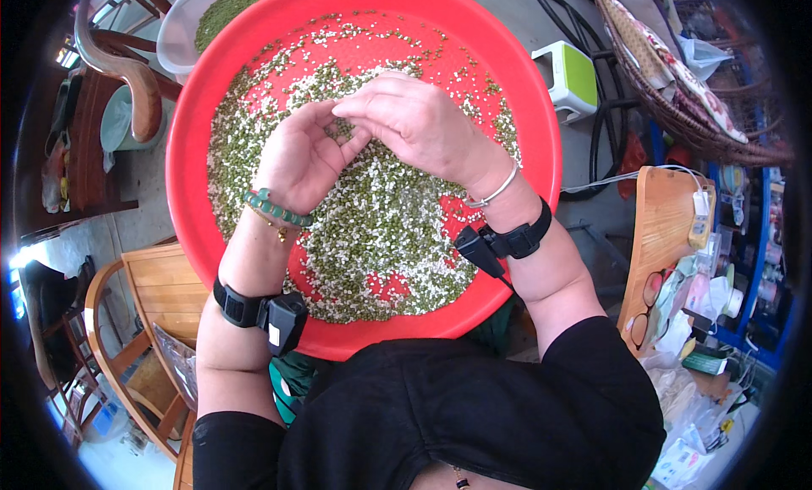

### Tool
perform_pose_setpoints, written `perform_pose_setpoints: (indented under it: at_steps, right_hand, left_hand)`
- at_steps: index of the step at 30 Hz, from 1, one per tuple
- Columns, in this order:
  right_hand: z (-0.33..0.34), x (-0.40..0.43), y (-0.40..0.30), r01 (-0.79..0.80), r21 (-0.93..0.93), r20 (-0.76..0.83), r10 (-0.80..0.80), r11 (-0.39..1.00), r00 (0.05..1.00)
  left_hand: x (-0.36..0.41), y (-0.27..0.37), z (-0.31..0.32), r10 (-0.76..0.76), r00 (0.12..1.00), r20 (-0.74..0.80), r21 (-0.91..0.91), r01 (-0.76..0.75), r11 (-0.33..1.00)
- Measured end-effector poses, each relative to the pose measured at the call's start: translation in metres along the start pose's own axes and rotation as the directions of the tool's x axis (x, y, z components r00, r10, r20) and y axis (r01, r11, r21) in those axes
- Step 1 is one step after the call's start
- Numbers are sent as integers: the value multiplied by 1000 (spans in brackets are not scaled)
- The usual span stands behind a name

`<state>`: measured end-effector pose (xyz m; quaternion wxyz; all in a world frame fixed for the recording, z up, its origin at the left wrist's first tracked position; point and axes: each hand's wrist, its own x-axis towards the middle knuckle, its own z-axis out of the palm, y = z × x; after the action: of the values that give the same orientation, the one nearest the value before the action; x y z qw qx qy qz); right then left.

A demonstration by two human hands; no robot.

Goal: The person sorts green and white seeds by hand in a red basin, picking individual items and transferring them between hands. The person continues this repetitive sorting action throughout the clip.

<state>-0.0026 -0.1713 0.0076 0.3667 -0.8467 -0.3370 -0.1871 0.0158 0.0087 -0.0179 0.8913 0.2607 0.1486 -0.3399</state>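
Note:
A large round red plastic tray [184, 236] lies before me, strewn with green beans mixed with small white grains [380, 217]. Above its middle, my left hand [307, 144] is cupped palm up, its fingers curled; a few green beans show between thumb and fingers, though how many it holds is hidden. My right hand [409, 119] arches palm down beside it, fingertips meeting the tips of the left fingers. Whether anything is between the right fingertips cannot be seen. A green bead bracelet circles the left wrist and a silver-coloured bangle the right. Black strapped devices sit on both forearms.
A translucent tub [174, 36] of green beans stands at the upper left, past the tray's rim. To the right are a green-and-white stool [574, 81], black hoses and a wicker basket [704, 135]. A wooden chair [162, 274] is at lower left, a cluttered wooden table [653, 236] at right.

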Motion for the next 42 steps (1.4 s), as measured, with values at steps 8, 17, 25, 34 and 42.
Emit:
perform_pose_setpoints:
  at_steps: [8, 17, 25, 34, 42]
  right_hand:
    - [-30, -4, 14, -299, -69, 20, 301, 952, 953]
    - [-10, -26, 43, -291, -189, 340, 340, 938, 877]
    - [0, -25, 42, -285, -174, 359, 330, 943, 873]
    - [0, -25, 43, -256, -136, 329, 288, 957, 899]
    - [-4, -22, 39, -289, -148, 325, 323, 946, 889]
  left_hand:
    - [0, 2, 5, -1, 1000, -17, 50, 2, 999]
    - [-4, 6, 8, 80, 996, -34, 20, -80, 997]
    - [-5, 8, 8, 61, 998, -30, 37, -60, 998]
    - [-3, 8, 6, 66, 997, -43, 48, -64, 997]
    - [-2, 8, 4, 59, 998, -38, 46, -57, 997]
